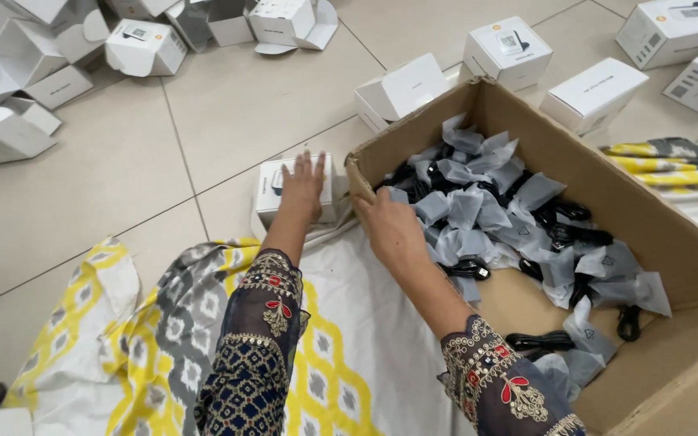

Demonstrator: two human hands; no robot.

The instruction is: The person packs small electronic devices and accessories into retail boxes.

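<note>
My left hand (302, 187) lies flat, fingers spread, on top of a small white box (271, 187) that stands on the tiled floor just left of a big cardboard carton (527, 113). My right hand (389, 228) rests over the carton's near-left wall, fingers curled inward, close to the grey plastic pouches (478, 211) with black cables inside; I cannot tell whether it grips one. Both forearms wear dark embroidered sleeves.
Several closed white boxes (593, 93) stand behind the carton and at the top right. Open empty white boxes (26, 73) pile up at the top left. A yellow, grey and white patterned cloth (163, 323) covers the floor under my arms.
</note>
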